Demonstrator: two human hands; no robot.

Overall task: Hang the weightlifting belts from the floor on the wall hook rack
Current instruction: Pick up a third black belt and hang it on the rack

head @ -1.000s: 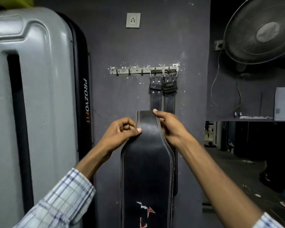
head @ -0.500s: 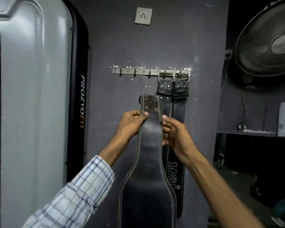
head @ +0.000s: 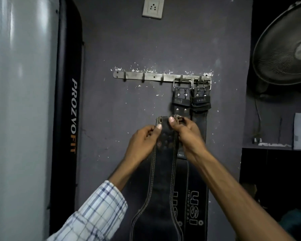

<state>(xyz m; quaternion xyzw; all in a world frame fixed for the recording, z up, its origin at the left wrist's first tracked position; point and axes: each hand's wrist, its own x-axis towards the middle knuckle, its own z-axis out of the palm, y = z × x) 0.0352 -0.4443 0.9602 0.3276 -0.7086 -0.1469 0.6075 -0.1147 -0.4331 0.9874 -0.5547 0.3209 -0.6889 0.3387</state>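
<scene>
- Held belt (head: 163, 171): black leather with pale double stitching. It is upright in front of the wall, its narrow punched end uppermost and below the hook rack (head: 146, 77). The wide body trails down out of view.
- Left hand (head: 142, 143): pinches the belt's left edge, thumb flat on the front face just under the top end.
- Right hand (head: 186, 134): grips the right edge, thumb on the front and fingers curled behind. Something small and pale sits at its fingertips, but I cannot tell what it is.
- Hung belts (head: 198, 197): two USI belts on the rack's two right-hand hooks, each hanging by its metal buckle frame.
- Free hooks (head: 143, 79): three, to the left of the hung pair. The nearest (head: 162, 79) is just beside the first buckle.
- Step in hand, judged: bring the top end up to that nearest free hook.
- Handling notes, judged:
  - The raised end shows holes and no buckle, so seat a punched hole squarely over the hook. Otherwise turn the belt round to hang it by its buckle like its neighbours.
  - Lift above the hook tip, press toward the wall, then lower.
  - Stiff, heavy leather: hold with both hands until the hook bears the weight.
  - Avoid knocking the adjacent buckle off its hook.
</scene>
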